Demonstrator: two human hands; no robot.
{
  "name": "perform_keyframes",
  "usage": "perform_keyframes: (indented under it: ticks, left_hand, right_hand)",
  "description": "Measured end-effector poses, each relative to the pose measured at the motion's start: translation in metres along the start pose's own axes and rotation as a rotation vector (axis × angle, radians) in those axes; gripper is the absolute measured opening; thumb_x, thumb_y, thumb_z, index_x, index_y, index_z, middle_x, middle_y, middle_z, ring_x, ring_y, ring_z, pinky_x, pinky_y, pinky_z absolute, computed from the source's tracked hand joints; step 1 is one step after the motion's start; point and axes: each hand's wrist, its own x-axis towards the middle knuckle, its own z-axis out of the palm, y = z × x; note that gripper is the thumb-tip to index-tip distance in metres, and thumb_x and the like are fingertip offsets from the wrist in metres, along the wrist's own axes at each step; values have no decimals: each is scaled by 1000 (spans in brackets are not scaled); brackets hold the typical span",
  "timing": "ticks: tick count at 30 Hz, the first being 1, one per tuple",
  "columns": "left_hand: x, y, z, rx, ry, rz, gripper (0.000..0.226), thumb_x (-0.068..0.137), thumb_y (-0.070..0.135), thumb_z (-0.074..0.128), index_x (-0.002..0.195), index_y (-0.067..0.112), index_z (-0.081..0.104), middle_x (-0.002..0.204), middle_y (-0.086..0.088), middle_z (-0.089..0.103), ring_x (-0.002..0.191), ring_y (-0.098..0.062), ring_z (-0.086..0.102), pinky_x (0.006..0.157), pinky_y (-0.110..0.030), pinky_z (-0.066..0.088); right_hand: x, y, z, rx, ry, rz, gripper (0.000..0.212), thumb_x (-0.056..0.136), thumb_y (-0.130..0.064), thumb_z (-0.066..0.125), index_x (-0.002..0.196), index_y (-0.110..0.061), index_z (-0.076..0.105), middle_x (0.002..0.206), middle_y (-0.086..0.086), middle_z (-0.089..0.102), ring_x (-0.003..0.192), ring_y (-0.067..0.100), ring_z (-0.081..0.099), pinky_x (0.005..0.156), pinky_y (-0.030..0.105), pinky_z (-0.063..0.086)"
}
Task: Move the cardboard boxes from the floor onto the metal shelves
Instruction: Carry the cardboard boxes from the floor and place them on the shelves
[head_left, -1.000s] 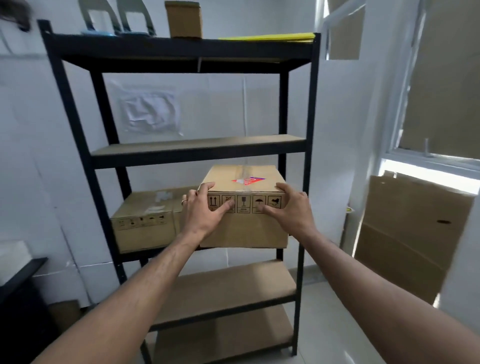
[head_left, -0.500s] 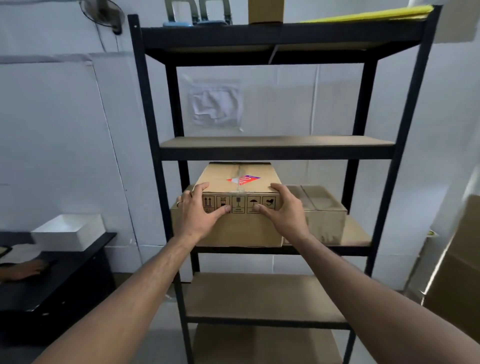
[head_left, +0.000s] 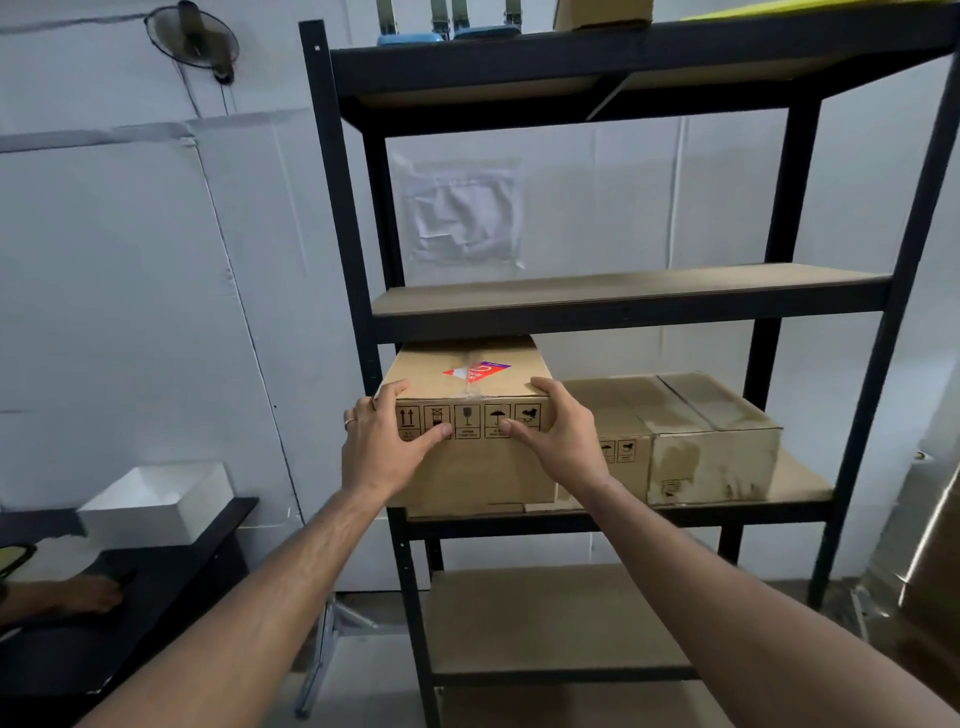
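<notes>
Shelves (head_left: 623, 306) of black metal with brown boards stand in front of us against a pale wall, seen from a head-worn camera. We reach forward with both bare arms to a cardboard box (head_left: 470, 467) that sits on the left end of the middle shelf, level with our hands. Our left hand (head_left: 382, 441) holds the box's near left corner, fingers curled over the top edge and thumb pressed flat against the front face, just under a row of printed handling symbols. A ring shows on one finger. Our right hand (head_left: 558, 434) holds the near right corner the same way, fingers over the top and thumb on the front. A red, white and purple sticker (head_left: 478, 371) lies on the box's top beside a strip of clear tape.

Just to the right, touching or nearly touching it, a second box (head_left: 701, 447) lies on the same shelf. The shelf above holds nothing we can see, and the top shelf carries a small box (head_left: 602, 11) and two blue-based objects, cut off by the frame. A plastic sleeve (head_left: 462, 213) is stuck to the wall behind. At lower left, a white tray (head_left: 156, 501) rests on a dark desk (head_left: 156, 613), where another person's hand (head_left: 85, 595) lies. A wall fan (head_left: 192, 39) hangs at upper left.
</notes>
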Motion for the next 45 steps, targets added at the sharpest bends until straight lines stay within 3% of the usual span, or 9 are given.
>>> perform_keyframes:
  ticks: [8, 12, 15, 18, 25, 34, 45]
  left_hand:
    - [17, -15, 11, 40, -75, 33, 84, 83, 67, 69, 152, 33, 35, 146, -11, 30, 136, -32, 34, 92, -44, 54]
    - [22, -12, 19, 85, -12, 77, 74, 84, 63, 72, 145, 31, 46, 154, -10, 24, 137, -31, 33, 99, -43, 52]
    - [29, -12, 25, 213, 46, 216, 64, 88, 60, 69, 142, 29, 54, 157, -10, 31, 143, -32, 30, 118, -51, 33]
    - [38, -10, 31, 341, 39, 377, 64, 92, 59, 63, 147, 27, 51, 154, -6, 42, 147, -28, 30, 125, -54, 16]
    - [58, 4, 49, 307, -78, 426, 61, 100, 42, 62, 155, 26, 41, 157, 1, 44, 147, -19, 36, 126, -45, 20]
    - [86, -6, 67, 308, -78, 413, 60, 99, 39, 63, 154, 26, 42, 153, 3, 48, 143, -18, 41, 123, -44, 26]
    - [123, -26, 95, 299, -57, 422, 58, 100, 38, 62, 153, 23, 44, 153, -1, 49, 144, -21, 40, 123, -46, 22]
  right_hand:
    - [12, 9, 21, 8, 19, 37, 74, 80, -42, 84, 144, -22, 53, 137, -1, 61, 128, 16, 55, 102, 47, 56]
    - [21, 16, 24, 17, 37, 50, 73, 79, -44, 84, 142, -23, 56, 135, -2, 62, 127, 14, 55, 102, 46, 56]
    - [30, 18, 30, 3, 47, 46, 71, 78, -44, 85, 141, -22, 58, 136, -2, 63, 128, 13, 54, 106, 44, 53]
    - [39, 20, 36, 7, 37, 47, 69, 79, -44, 83, 140, -23, 59, 136, -1, 63, 129, 14, 54, 105, 46, 53]
    - [61, 29, 42, 30, 29, 54, 68, 78, -46, 82, 138, -23, 60, 134, 0, 63, 124, 12, 53, 100, 49, 57]
    - [89, 46, 58, 14, 34, 37, 66, 79, -44, 84, 137, -22, 61, 137, 0, 64, 122, 3, 48, 105, 34, 47]
    - [127, 67, 80, 14, 38, 43, 64, 81, -44, 83, 137, -24, 60, 133, -4, 64, 120, 6, 53, 102, 40, 55]
